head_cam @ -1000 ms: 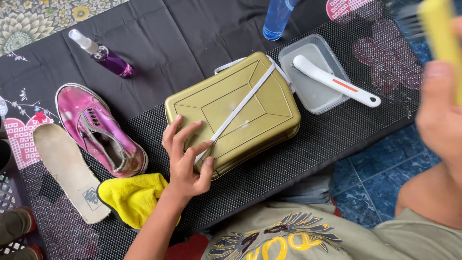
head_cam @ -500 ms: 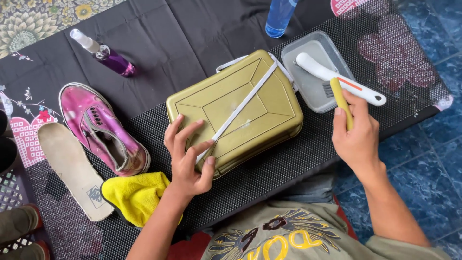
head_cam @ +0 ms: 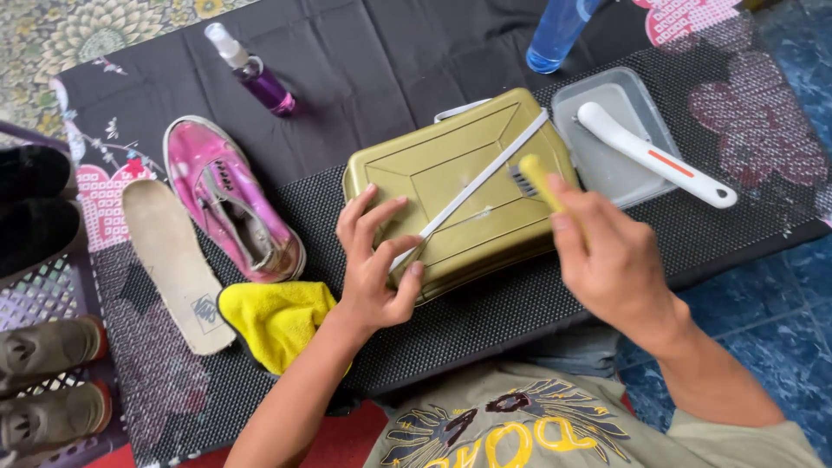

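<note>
The left hand [head_cam: 374, 260] lies with fingers spread, pressing the near corner of the gold metal case [head_cam: 459, 186]. The right hand [head_cam: 611, 256] closes around a yellow brush [head_cam: 536, 178], bristles on the lid. Beyond this grip stands a grey tray [head_cam: 607, 165].

Left hand [head_cam: 374, 260] lies flat, fingers spread and pressing down — right hand [head_cam: 611, 256] curls closed in a grip, forearm angled inward.

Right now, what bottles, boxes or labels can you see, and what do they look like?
Spray bottle: top left on the black cloth, lying tilted, purple with a white nozzle.
Blue bottle: top middle, clear blue, cut off.
Gold case: centre, rectangular, white strap across.
Insole label: left, small dark mark on the beige insole.
</note>
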